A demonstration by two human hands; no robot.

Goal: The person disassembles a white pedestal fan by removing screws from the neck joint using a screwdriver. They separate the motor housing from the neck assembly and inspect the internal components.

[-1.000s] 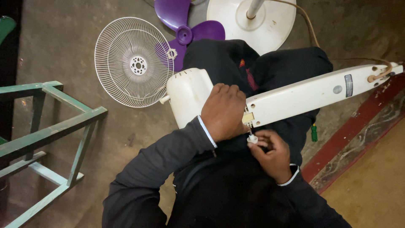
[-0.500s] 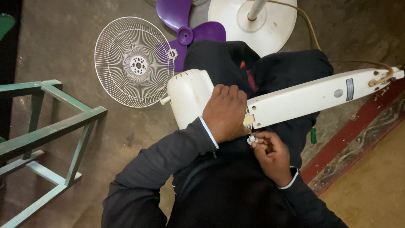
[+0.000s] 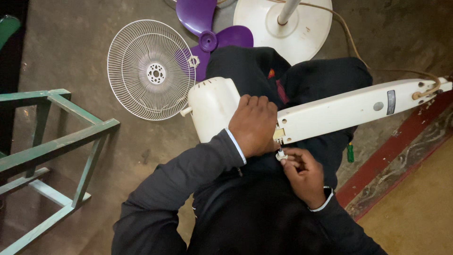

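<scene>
1. Right hand (image 3: 304, 175): we see it nearest the camera, fingers pinched closed on a small white knob-like part (image 3: 281, 154) at the underside of the fan column, where column meets motor housing.
2. Left hand (image 3: 253, 125): we see it clamped over the joint between the white motor housing (image 3: 212, 114) and the white fan column (image 3: 349, 109), fingers curled round it, gripping it steady. Both hands nearly touch at the small part.
3. We note that the fan column lies across the person's lap, tilted slightly upward to the right edge of the view. The motor housing sits at its left end, shaft stub pointing left.
4. A beige power cord (image 3: 358, 52) enters the far right end of the column and runs up across the floor.
5. A green-handled screwdriver (image 3: 350, 153) shows just below the column, beside the person's leg; its tip is hidden.
6. On the concrete floor beyond the housing we see a white wire fan guard (image 3: 150, 71) lying flat, touching or overlapping a purple fan blade (image 3: 207, 28).
7. Farther off stands a round white fan base (image 3: 302, 33) with its pole.
8. A green metal frame (image 3: 52, 146) occupies the left.
</scene>
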